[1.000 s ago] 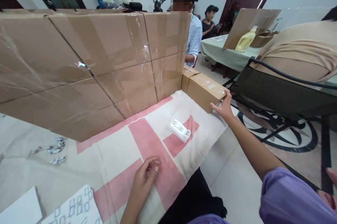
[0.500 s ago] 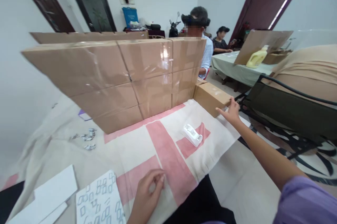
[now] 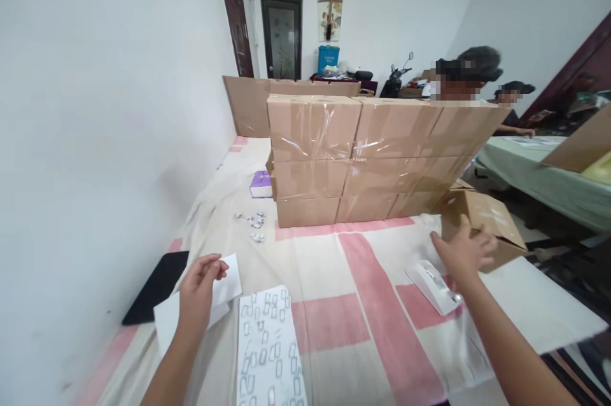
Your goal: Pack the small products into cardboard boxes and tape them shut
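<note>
My left hand (image 3: 199, 280) hovers over loose white sheets of paper (image 3: 229, 279), its fingers curled in, with nothing seen in them. Beside it lies a white sheet marked with many small rectangles (image 3: 270, 349). With fingers spread, my right hand (image 3: 463, 252) is in front of a small cardboard box (image 3: 496, 218); whether it touches the box I cannot tell. A white tape dispenser (image 3: 433, 288) rests on the pink and cream cloth (image 3: 329, 323), just left of my right wrist.
A wall of taped cardboard boxes (image 3: 382, 164) stands across the table. Left of it are a purple-and-white box (image 3: 261, 183) and small crumpled silvery bits (image 3: 255, 221). A black flat item (image 3: 157, 288) lies by the wall. A person (image 3: 465, 75) sits behind the boxes.
My view has swung left. My left hand has moved left from the pink stripe to above the white sheets. My right hand has come off the small box's far corner, with fingers spread.
</note>
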{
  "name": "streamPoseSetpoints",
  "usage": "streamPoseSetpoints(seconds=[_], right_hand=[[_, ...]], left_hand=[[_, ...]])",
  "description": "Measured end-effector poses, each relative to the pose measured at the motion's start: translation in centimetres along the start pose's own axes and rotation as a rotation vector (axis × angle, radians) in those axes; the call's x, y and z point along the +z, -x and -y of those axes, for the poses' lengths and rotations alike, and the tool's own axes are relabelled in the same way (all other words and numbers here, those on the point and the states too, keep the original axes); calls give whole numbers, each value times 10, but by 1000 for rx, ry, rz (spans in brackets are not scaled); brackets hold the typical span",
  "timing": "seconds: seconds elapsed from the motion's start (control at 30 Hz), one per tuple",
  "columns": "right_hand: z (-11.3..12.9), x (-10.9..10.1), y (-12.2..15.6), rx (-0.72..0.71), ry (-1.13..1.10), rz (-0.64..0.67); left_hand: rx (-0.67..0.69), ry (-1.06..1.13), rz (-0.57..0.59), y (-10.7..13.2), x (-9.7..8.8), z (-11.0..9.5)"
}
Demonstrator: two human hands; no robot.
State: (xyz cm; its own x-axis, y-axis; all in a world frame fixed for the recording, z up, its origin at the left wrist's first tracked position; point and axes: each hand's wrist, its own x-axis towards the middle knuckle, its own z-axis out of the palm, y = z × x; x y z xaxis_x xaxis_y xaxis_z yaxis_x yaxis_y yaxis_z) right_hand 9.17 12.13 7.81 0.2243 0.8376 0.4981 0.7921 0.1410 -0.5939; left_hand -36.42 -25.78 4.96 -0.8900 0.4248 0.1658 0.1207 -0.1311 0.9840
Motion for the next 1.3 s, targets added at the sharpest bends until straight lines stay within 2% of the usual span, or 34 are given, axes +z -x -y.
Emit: streamPoseSetpoints(seconds=[0.1,0.2,0.27,0.37,0.57,0.7,0.87,1.03,1.1,1.17,1.23,1.27,1.3], right_hand=[[-22,-19,-24,61,30,-124],[-32,-35,-38,161,81,-52],[-38,-36,-43,139,126,-16],[-61,-35,-53,40,185,-18],[-141,-54,-85,-329,143,101],[-162,-60,-101,-373,135,134],[-165,-54,-110,-381,170,169],[-170,-54,-122,-422,198,215],[-163,-58,-122,-385,240,246],[-142,-63,-115,-293,312,245],[-105,-62,-95,-252,354,192],[-80,-59,-80,-299,338,156],[-51,-53,-61,-411,282,147]], left_hand=[[-49,-36,-1,12,-7,16],[-128,-146,5,19,-12,21],[-171,-248,43,19,-9,19],[-208,-348,88,20,3,13],[-250,-380,24,28,23,7],[-208,-385,11,29,31,15],[-220,-366,49,30,35,25],[-227,-359,64,28,27,29],[-223,-353,69,26,24,33],[-206,-357,84,20,22,36],[-168,-363,91,8,24,38],[-148,-354,86,-2,26,38],[-134,-333,74,-13,29,37]])
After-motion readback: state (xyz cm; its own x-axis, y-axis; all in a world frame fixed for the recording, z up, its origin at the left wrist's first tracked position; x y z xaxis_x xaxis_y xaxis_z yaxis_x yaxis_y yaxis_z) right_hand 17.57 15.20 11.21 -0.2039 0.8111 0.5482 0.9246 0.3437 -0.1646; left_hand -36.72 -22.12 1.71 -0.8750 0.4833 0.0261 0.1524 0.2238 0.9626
